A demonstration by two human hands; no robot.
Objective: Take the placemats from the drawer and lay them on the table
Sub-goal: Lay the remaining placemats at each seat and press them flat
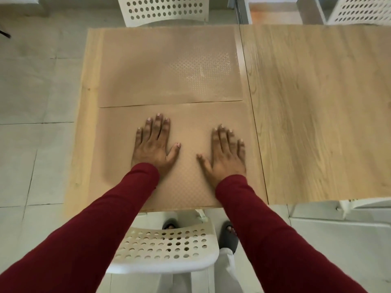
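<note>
Two tan placemats with a fine diamond texture lie flat on a light wooden table (pixel 84 132). The far placemat (pixel 169 66) covers the table's back half. The near placemat (pixel 186 115) lies just in front of it, their edges almost meeting. My left hand (pixel 153 144) presses flat on the near placemat, fingers straight and spread. My right hand (pixel 225 153) rests flat on the same mat, a little to the right, fingers straight. Both arms wear dark red sleeves. No drawer is in view.
A second wooden table (pixel 321 115) adjoins on the right, with a thin seam between them. A white perforated chair (pixel 167 248) stands at the near edge, another (pixel 163 9) at the far edge, a third (pixel 364 9) at the top right. Grey tiled floor lies to the left.
</note>
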